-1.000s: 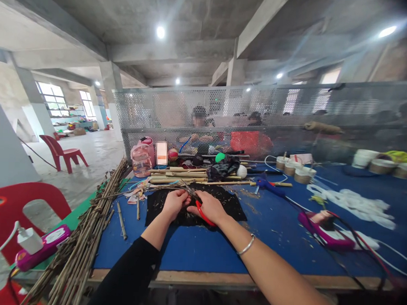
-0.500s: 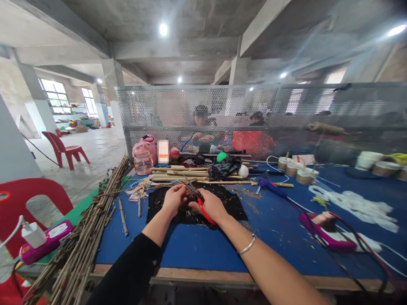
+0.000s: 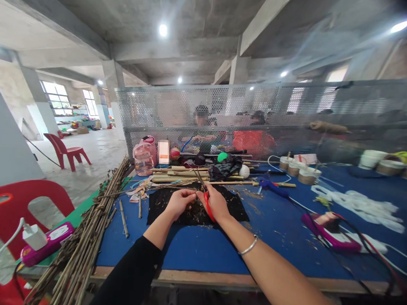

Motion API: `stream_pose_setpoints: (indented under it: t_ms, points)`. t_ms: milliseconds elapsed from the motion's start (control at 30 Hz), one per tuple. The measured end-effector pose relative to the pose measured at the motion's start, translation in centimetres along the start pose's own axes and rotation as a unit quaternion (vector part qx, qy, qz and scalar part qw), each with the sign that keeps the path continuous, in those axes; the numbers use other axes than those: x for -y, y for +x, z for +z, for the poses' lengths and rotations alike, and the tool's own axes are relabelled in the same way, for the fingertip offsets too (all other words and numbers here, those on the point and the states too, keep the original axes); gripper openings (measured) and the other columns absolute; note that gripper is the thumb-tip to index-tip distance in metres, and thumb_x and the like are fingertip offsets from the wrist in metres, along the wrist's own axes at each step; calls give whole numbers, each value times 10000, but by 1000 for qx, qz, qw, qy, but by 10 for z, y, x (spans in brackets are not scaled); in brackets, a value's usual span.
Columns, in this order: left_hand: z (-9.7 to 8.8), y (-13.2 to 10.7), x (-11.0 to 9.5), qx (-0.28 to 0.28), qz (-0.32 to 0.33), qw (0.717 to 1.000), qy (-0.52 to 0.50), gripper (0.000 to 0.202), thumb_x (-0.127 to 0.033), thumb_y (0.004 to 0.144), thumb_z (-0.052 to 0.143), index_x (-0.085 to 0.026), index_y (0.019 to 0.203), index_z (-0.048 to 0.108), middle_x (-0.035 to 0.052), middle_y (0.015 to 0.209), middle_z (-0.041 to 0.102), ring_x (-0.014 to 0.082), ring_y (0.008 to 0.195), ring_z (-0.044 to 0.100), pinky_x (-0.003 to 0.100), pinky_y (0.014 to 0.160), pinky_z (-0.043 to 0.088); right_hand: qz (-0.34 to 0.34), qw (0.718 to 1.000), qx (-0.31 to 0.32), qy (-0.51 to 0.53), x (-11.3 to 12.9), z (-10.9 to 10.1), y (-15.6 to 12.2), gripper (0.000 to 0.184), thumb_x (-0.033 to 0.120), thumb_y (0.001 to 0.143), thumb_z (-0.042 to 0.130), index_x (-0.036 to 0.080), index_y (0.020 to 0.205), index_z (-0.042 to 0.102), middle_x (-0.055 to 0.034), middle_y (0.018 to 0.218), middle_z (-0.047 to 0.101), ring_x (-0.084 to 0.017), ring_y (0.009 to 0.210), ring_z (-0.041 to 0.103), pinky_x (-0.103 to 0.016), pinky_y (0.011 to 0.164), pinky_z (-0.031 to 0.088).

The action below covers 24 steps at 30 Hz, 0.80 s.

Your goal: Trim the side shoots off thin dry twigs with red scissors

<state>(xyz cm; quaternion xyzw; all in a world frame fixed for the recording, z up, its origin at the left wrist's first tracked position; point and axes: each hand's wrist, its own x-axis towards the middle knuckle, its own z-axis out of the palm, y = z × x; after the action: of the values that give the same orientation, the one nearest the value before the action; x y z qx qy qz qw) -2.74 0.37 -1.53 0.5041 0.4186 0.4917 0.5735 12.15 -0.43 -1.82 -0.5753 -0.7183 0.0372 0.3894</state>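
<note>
Concrete ceiling (image 3: 202, 17) and pillars fill my feed, with a perforated metal screen (image 3: 326, 113) across the far side; other people sit behind it. Nearer me is the long blue table (image 3: 199, 251). A big bundle of thin sticks (image 3: 88, 237) runs along its left edge from near to far, and a red chair (image 3: 8, 207) stands near left. Bamboo rods (image 3: 182, 174) lie across the far part of the table, just beyond a black cloth (image 3: 160, 209) strewn with small clippings.

Both hands work over that cloth, close together. The right hand (image 3: 216, 202), a bracelet (image 3: 248, 247) on its wrist, is closed round the red-handled scissors (image 3: 206, 202), whose blades point up and to the far left, above the cloth's far edge. The left hand (image 3: 179, 203) is curled shut just to the left of the scissors, fingertips toward the blades; I cannot tell what it pinches, as it is too small.
</note>
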Motion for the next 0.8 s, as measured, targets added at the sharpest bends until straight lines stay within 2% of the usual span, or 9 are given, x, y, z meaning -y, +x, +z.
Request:
stream_pose_setpoints:
  t_ms: [133,400,533,700,800]
  points:
    - [1,0,2,-4,28,999,22,317,-333,521,759,-117,740,683,13,634,609,53,470,437,193,460,350,-2,1000,-16,8,2,3,0,391,483,847,404,206,1102,509,-69,948,638,-192,831,603,-264,706,420]
    - [2,-1,-3,6,20,996,-92,337,-317,462,800,-107,698,682,-12,533,565,29,431,402,176,440,294,-4,1000,3,4,5,3,-3,346,447,839,434,216,1084,513,-55,957,642,-181,821,606,-256,706,419]
    - [-1,1,-2,-2,1,991,-130,342,-300,489,798,-114,753,688,11,623,613,31,466,450,162,449,319,-14,1000,26,-3,8,1,-4,327,434,806,491,231,1060,528,-45,955,636,-180,834,600,-249,684,415]
    - [-3,4,-1,-56,-29,982,-175,309,-251,504,799,-113,750,674,26,682,632,61,559,534,166,530,403,-24,1000,12,1,6,1,-5,406,421,768,546,206,1109,499,-62,966,613,-182,831,586,-263,700,421]
    - [-3,3,-2,-32,-32,980,-195,274,-242,530,789,-105,730,661,28,661,626,66,563,538,175,548,409,-52,998,24,3,2,3,-5,479,447,731,587,186,1119,486,-75,983,594,-188,845,575,-281,727,427]
